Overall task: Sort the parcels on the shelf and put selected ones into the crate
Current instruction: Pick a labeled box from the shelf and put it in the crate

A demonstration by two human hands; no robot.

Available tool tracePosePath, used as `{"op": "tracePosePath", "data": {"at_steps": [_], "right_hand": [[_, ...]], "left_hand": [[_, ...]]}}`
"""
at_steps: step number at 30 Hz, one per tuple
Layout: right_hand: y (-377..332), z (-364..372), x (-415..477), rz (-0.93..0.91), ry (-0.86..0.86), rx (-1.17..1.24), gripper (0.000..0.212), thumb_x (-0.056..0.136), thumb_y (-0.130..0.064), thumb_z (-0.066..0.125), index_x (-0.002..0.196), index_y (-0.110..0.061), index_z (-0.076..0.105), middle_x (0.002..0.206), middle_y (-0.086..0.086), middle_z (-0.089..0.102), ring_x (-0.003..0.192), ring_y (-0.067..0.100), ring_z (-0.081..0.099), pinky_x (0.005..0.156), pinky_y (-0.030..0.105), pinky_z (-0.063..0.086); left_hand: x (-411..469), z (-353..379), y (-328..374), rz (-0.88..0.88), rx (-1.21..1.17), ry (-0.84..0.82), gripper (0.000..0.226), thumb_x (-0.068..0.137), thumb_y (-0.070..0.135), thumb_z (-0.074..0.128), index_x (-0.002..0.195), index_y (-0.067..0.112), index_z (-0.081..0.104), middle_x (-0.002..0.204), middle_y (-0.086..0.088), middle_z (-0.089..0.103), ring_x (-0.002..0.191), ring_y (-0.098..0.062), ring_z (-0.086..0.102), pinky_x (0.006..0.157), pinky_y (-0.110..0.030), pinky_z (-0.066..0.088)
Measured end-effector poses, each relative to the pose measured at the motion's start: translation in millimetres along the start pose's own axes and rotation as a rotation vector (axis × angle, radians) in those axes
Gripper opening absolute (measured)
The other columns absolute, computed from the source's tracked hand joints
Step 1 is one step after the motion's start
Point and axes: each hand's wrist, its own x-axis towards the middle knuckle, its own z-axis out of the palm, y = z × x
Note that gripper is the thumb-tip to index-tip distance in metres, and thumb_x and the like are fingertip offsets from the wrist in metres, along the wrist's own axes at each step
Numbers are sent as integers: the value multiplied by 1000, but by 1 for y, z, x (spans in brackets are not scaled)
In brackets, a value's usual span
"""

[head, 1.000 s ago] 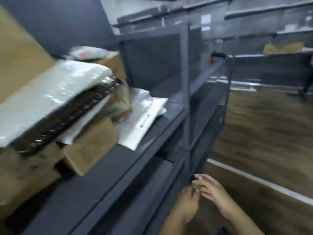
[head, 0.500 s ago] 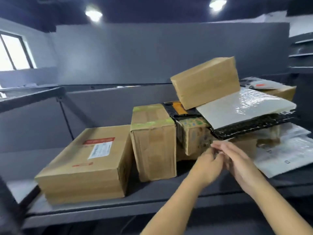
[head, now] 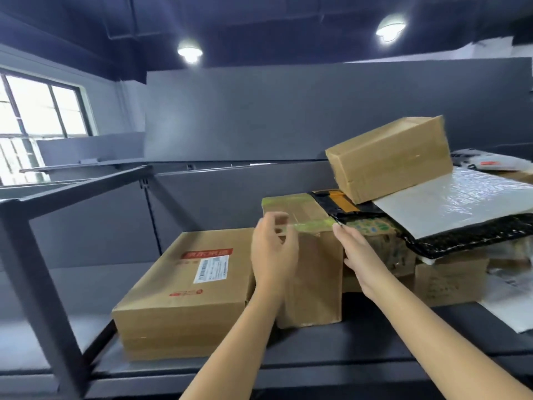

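Note:
An upright brown box with green tape point(head: 314, 272) stands on the grey shelf point(head: 331, 347). My left hand point(head: 272, 251) is against its left front edge, fingers loosely spread. My right hand point(head: 356, 252) reaches along its right side with straight fingers. Neither hand holds anything. A flat brown box with a red and white label point(head: 187, 295) lies to the left. To the right, a tilted brown box point(head: 389, 160) rests on a white bubble mailer point(head: 458, 200) over a black mailer point(head: 467, 238), above a printed carton point(head: 377, 243). No crate is in view.
A dark metal shelf post point(head: 37, 287) stands at the near left. More cartons point(head: 450, 280) and white poly bags point(head: 510, 301) fill the shelf's right end. A grey partition wall point(head: 245, 116) backs the shelf, with a window point(head: 37, 122) at far left.
The view swung from the shelf's right end to its front and drew closer. My hands, joined together before, have parted and now reach either side of the green-taped box.

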Motion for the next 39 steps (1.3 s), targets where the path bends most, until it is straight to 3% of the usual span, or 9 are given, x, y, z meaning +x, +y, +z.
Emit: {"op": "tracePosePath", "data": {"at_steps": [3, 8, 12, 18, 21, 24, 27, 34, 39], "right_hand": [[-6, 14, 12, 47, 40, 4, 70, 91, -60, 41, 151, -28, 21, 157, -3, 24, 142, 22, 26, 111, 44, 26], [-3, 25, 19, 143, 115, 75, 77, 91, -56, 48, 152, -31, 8, 159, 0, 16, 143, 27, 24, 113, 49, 26], [-2, 22, 14, 131, 128, 79, 65, 93, -46, 51, 149, -31, 23, 155, -1, 27, 139, 27, 31, 101, 45, 32], [2, 16, -9, 63, 136, 94, 56, 90, -45, 55, 141, -37, 34, 143, -2, 42, 124, 23, 45, 93, 43, 39], [4, 19, -27, 0, 128, 81, 51, 87, -45, 58, 134, -40, 40, 139, -4, 46, 125, 23, 46, 104, 49, 38], [0, 29, -53, -97, 113, 86, 40, 87, -38, 62, 125, -39, 47, 126, -9, 55, 117, 17, 52, 93, 38, 45], [-7, 40, -82, -238, 75, 62, 35, 86, -32, 65, 117, -42, 50, 116, -19, 56, 111, -1, 50, 80, 21, 41], [-27, 76, -126, -585, -2, -356, 45, 73, -67, 53, 114, -63, 37, 122, -36, 40, 123, -9, 35, 99, 17, 31], [-39, 94, -132, -800, 45, -534, 53, 78, -64, 49, 127, -41, 43, 127, -24, 40, 124, 5, 36, 106, 30, 31]], "left_hand": [[23, -15, -23, -225, -35, 18, 33, 91, 30, 57, 120, 19, 50, 116, 3, 50, 107, -15, 49, 90, -30, 41], [24, -12, -41, -783, -342, -437, 73, 88, 68, 40, 142, 19, 39, 137, -2, 52, 121, -24, 50, 99, -38, 40], [19, -7, -37, -830, -419, -413, 88, 79, 77, 42, 146, 21, 34, 142, -5, 49, 125, -26, 49, 102, -42, 40], [9, -18, -31, -778, -475, -399, 41, 94, 48, 42, 121, 21, 52, 104, -1, 63, 89, -16, 58, 66, -31, 44], [4, -33, -33, -762, -472, -413, 24, 91, 38, 45, 103, 22, 58, 93, -1, 64, 85, -18, 58, 75, -33, 46], [-2, -51, -41, -749, -522, -406, 19, 88, 31, 47, 95, 18, 60, 93, -5, 60, 86, -23, 55, 78, -39, 44], [-11, -74, -48, -730, -686, -414, 27, 90, 25, 44, 100, 13, 66, 95, -8, 67, 83, -21, 58, 70, -35, 44], [-29, -109, -72, -685, -1075, -375, 45, 70, 28, 47, 105, 3, 61, 84, -15, 69, 71, -28, 59, 62, -34, 36], [-31, -113, -85, -632, -1217, -367, 77, 46, 31, 76, 116, 4, 60, 99, -17, 67, 86, -30, 64, 76, -39, 48]]}}
